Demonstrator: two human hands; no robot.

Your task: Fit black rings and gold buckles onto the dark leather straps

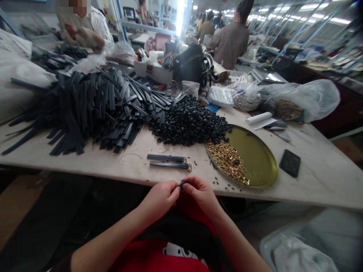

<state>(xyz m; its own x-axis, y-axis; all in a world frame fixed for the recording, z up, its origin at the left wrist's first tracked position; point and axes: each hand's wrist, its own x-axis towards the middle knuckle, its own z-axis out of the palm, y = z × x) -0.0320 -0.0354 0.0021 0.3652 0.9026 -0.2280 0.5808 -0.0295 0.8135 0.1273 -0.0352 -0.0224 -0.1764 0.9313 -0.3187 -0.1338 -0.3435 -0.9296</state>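
At the table's near edge, my left hand (pixel 163 197) and my right hand (pixel 200 192) meet fingertip to fingertip. Both pinch one small black loop (pixel 182 184), mostly covered by the fingers. Just beyond them, two short dark straps with gold buckles (pixel 167 164) lie side by side on the table. A heap of small black strap loops (pixel 187 122) sits farther back. To the right, a round gold-coloured tray (pixel 259 158) holds a pile of gold buckles (pixel 228 156).
Many dark flat straps (pixel 93 105) are heaped on the left of the table (pixel 317 177). A dark flat rectangular object (pixel 290 163) lies right of the tray. Plastic bags (pixel 314 99) and a black bag (pixel 188 66) stand at the back. Other people work beyond the table.
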